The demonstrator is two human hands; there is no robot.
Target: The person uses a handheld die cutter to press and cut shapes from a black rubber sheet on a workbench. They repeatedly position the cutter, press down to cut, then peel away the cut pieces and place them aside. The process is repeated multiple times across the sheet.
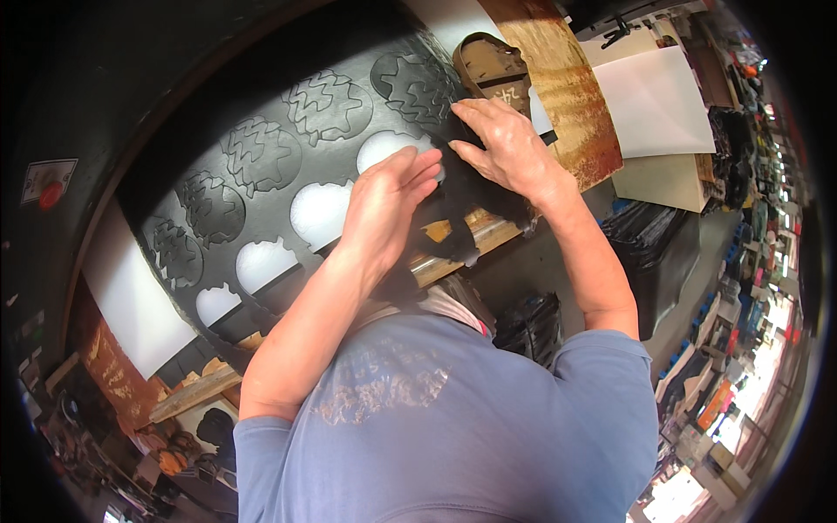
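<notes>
A black sheet (270, 113) lies over a white board, with several round, jagged-lined cuts across it. Along its near side, round holes let the white board (319, 214) show through. Over one of these holes is my left hand (392, 187), fingers stretched out side by side and pointing right. My right hand (506, 144) is at the sheet's right end, thumb and forefinger apart, beside a brown-edged cutting die (493, 65). Whether its fingertips touch the black material is hard to tell. Torn black strips (453, 213) hang at the near edge below my hands.
A dark machine body (52, 105) rises at the left and overhead. Brown stained board (575, 96) lies to the right, and white sheets (658, 100) are beyond it. A wooden edge (475, 244) runs along the near side. Black wrapped bundles (649, 253) stand on the floor at the right.
</notes>
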